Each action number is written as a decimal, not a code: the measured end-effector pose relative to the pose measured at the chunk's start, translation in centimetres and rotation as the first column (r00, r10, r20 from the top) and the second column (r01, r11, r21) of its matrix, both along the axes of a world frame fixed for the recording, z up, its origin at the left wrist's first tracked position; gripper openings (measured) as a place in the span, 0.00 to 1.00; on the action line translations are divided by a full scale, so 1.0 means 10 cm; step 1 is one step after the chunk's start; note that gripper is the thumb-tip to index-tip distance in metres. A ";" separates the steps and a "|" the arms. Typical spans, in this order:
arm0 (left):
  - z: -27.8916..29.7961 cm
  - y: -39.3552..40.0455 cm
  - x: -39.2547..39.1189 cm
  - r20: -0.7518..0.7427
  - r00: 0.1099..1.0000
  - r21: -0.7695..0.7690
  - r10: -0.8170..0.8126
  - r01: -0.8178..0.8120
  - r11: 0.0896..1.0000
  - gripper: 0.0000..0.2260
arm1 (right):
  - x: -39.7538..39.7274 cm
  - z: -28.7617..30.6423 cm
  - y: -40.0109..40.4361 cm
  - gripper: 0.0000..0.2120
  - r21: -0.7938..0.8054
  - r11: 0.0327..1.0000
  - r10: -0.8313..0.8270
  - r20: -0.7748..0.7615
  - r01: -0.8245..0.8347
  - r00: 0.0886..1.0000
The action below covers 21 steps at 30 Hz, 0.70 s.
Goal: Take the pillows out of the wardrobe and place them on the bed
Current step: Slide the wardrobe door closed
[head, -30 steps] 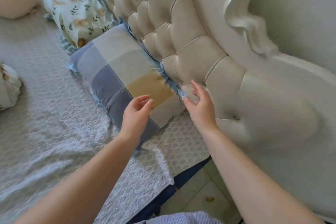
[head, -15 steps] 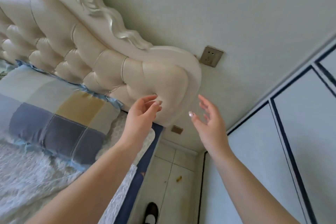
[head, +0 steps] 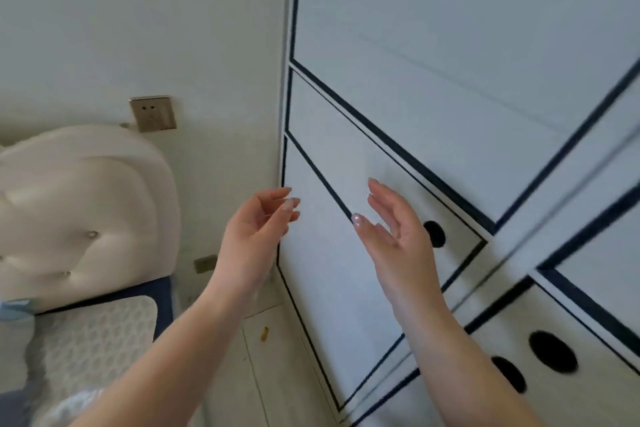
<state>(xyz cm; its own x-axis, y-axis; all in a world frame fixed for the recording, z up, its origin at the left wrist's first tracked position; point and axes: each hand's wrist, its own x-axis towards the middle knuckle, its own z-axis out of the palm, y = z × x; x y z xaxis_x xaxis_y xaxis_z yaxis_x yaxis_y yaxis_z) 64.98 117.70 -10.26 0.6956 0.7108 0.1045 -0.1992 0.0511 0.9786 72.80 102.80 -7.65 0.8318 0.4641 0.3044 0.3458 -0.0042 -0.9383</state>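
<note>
White wardrobe [head: 450,45] shut, beside bed [head: 86,340] | left hand [head: 252,236], right hand [head: 398,239] spread wide, empty | best: hook dark finger hole [head: 434,234], slide door squarely.

A home bedroom: tufted headboard [head: 79,204], bed [head: 93,329], white wardrobe [head: 433,80], wall socket [head: 152,113].

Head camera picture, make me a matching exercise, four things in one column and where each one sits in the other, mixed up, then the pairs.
Things:
1. headboard
2. wall socket
3. wardrobe
4. both hands, left and right

Places:
A. on the wall above the headboard
B. right side of the view
C. raised, empty, before the wardrobe door
D. lower left

Pairs: 1-D, 2-A, 3-B, 4-C
</note>
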 end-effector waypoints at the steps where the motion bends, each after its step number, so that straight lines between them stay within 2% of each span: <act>1: 0.02 -0.16 0.06 0.005 0.999 0.007 -0.048 0.048 0.999 0.06 | -0.03 0.03 -0.20 0.19 0.003 0.999 -0.035 0.007 0.035 0.999; 8: 0.27 -1.45 0.13 0.084 0.942 0.113 -0.326 0.316 0.942 0.05 | -0.53 0.16 -1.64 0.19 -0.010 0.968 -0.249 0.053 0.250 0.967; 15: 0.52 -2.81 -0.31 0.186 0.844 0.186 -0.503 0.473 0.861 0.05 | -1.31 0.34 -2.99 0.18 0.033 0.940 -0.342 0.087 0.340 0.936; 18: 0.57 -3.27 -0.52 0.196 0.785 0.296 -0.587 0.524 0.799 0.06 | -1.61 0.47 -3.47 0.18 0.010 0.922 -0.384 0.170 0.388 0.908; 21: 0.67 -3.66 -0.69 0.165 0.712 0.502 -0.683 0.536 0.679 0.08 | -1.95 0.64 -3.93 0.17 -0.067 0.876 -0.440 0.295 0.478 0.848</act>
<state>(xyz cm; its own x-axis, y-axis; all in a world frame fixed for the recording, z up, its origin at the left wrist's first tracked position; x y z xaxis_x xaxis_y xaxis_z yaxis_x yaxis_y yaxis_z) 58.11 81.10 -3.58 0.8282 -0.0202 0.5601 -0.5594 -0.0920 0.8238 53.35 63.48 -1.26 0.8575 0.1008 0.5045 0.5061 -0.3413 -0.7920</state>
